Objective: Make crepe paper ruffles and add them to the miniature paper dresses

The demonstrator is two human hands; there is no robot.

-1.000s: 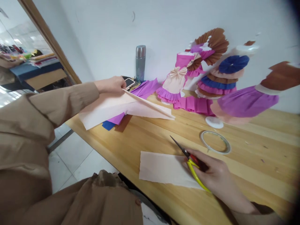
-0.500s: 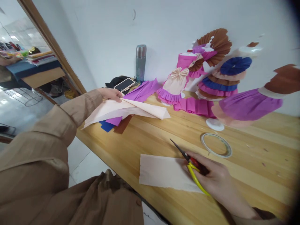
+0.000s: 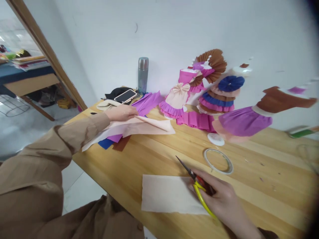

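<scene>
My left hand [image 3: 122,113] reaches over the back left of the table, its fingers closed on the edge of a folded sheet of cream crepe paper [image 3: 154,128]. Purple, blue and brown pieces stick out from under that sheet. In the foreground my right hand [image 3: 221,196] grips scissors [image 3: 199,191] with yellow and red handles; the dark blades look closed and point up and left. Beneath the scissors lies a cut cream paper strip [image 3: 164,194], flat on the wood and partly covered by my right hand.
A tape roll [image 3: 219,161] lies right of the scissors. Behind stand several small dress forms in paper dresses [image 3: 219,94], with a folded pink strip [image 3: 195,121] before them. A phone [image 3: 126,96], pouch [image 3: 107,105] and flask [image 3: 143,76] sit near the wall.
My left hand has moved a little to the right along the cream sheet, baring the pouch. The whole view has shifted slightly. My right hand keeps the scissors over the strip.
</scene>
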